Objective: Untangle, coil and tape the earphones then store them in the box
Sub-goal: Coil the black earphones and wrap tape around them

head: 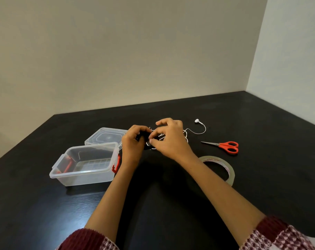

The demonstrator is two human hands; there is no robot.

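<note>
— Where are the earphones (197, 121)?
— In a white tangle just over the table (171, 204). The left hand (133, 144) and right hand (170, 139) both pinch the wires; one bud trails right.
— The box (84, 175)?
— Open, at the left.

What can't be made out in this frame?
Head view:
- Earphones: the tangle is hidden behind the left hand and right hand; no second earbud shows.
- Tape roll: partly covered by the right forearm; its print is too small to read.
- Lid: partly hidden behind the box and left hand.
</note>
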